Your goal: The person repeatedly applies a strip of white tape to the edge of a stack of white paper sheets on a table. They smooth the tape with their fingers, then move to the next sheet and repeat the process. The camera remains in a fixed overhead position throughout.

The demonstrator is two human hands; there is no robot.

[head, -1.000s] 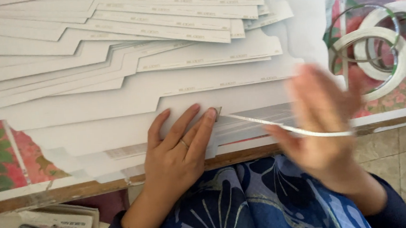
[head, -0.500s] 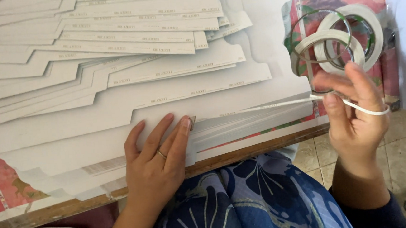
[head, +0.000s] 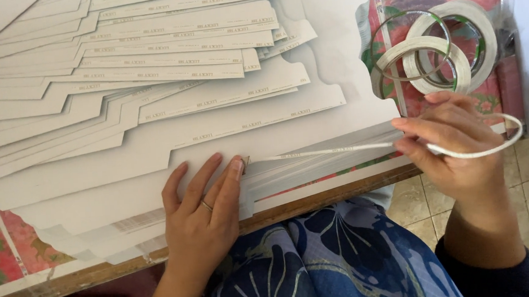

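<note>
My left hand (head: 204, 211) lies flat, fingers together, on the nearest white die-cut cardboard sheet (head: 154, 168), its fingertips pinning the end of a white tape strip (head: 327, 152). The strip runs taut to the right along the sheet's edge. My right hand (head: 453, 141) holds a thin roll of white tape (head: 488, 149) at the table's right end, fingers pinched where the strip leaves the roll. A ring sits on one left finger.
Several white cardboard sheets (head: 165, 62) are fanned across the table. Spare tape rolls (head: 441, 52) lie in a clear bag on the floral tablecloth (head: 490, 95) at the upper right. The wooden table edge (head: 317, 197) runs just above my blue patterned lap. Tiled floor shows at the right.
My right hand has drawn the roll rightward, stretching the strip longer along the sheet's edge. The left hand has stayed pressed on the strip's end.
</note>
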